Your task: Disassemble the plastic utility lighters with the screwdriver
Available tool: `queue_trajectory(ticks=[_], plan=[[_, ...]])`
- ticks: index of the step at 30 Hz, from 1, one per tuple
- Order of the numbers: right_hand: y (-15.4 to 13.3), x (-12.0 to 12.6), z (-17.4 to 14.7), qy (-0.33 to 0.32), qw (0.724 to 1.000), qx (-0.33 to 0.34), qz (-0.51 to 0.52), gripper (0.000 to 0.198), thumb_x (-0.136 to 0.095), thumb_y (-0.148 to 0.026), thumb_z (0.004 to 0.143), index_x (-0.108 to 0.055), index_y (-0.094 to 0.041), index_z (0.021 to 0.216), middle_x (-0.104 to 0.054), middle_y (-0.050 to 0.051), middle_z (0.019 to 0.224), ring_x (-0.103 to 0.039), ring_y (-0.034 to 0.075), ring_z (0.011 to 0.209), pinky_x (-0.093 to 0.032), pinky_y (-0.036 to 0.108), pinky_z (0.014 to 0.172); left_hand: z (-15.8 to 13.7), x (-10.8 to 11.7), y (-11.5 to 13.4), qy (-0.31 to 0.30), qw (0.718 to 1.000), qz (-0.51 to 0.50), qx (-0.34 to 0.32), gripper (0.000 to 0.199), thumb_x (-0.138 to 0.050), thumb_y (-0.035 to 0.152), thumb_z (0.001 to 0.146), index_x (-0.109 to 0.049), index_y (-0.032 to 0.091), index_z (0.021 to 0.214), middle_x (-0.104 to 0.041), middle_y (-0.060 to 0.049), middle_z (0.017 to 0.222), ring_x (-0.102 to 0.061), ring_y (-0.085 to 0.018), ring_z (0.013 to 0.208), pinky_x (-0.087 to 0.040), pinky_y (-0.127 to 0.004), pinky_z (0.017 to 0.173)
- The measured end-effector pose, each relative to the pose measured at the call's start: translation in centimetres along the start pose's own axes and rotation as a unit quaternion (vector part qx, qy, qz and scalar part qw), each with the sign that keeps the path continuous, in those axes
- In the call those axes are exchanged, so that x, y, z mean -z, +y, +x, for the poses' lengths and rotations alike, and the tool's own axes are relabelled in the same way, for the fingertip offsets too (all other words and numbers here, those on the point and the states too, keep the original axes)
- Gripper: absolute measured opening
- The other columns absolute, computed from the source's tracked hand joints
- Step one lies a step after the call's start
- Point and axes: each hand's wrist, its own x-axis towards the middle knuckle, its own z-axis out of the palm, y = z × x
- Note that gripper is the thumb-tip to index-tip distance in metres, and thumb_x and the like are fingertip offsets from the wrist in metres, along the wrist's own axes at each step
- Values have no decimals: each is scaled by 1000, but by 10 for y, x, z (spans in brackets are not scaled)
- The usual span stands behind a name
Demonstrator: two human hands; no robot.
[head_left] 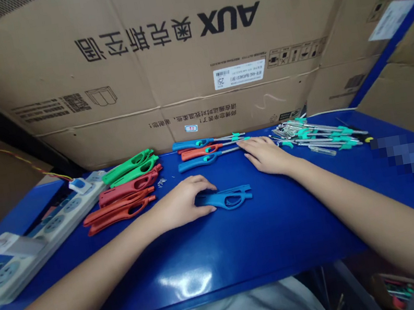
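Note:
My left hand curls around the rear of a blue lighter handle shell, thumb on the near side and fingers on the far side. The shell lies on the blue table, its trigger loop pointing right. Farther back, my right hand has its fingertips at the metal rod of a blue long-nosed lighter; the rod's end is hidden beneath them. Beside it lie a red-orange lighter and another blue lighter, both with rods and teal triggers.
Green handle shells and red shells lie at left beside a white power strip with plugs. A pile of metal rods with teal parts sits at back right. A cardboard wall stands behind the table.

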Motion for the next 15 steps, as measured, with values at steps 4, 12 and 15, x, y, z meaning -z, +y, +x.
queue_trajectory(ticks=[4,12,15], plan=[[5,4,-1,-35,999,-1,19,37,-42,-23,97,-65,-15,124,-65,17,130,-52,34,125,-36,56,107,-6,1,-1,-24,999,23,18,31,-68,20,86,-71,18,116,-69,-10,113,-68,-24,101,-51,-35,94],[22,39,-14,-157,983,6,96,18,-53,-20,86,-65,-19,98,-69,9,95,-64,22,84,-52,35,79,-36,37,0,-83,990,110,34,29,-61,17,84,-69,21,112,-66,-8,114,-65,-24,106,-49,-34,95],[29,52,-23,-220,969,-3,109,16,-57,-23,82,-67,-22,94,-69,5,88,-63,21,75,-52,34,69,-50,66,-8,-19,985,150,87,30,-60,27,86,-66,21,115,-67,-9,115,-64,-27,108,-49,-36,96]])
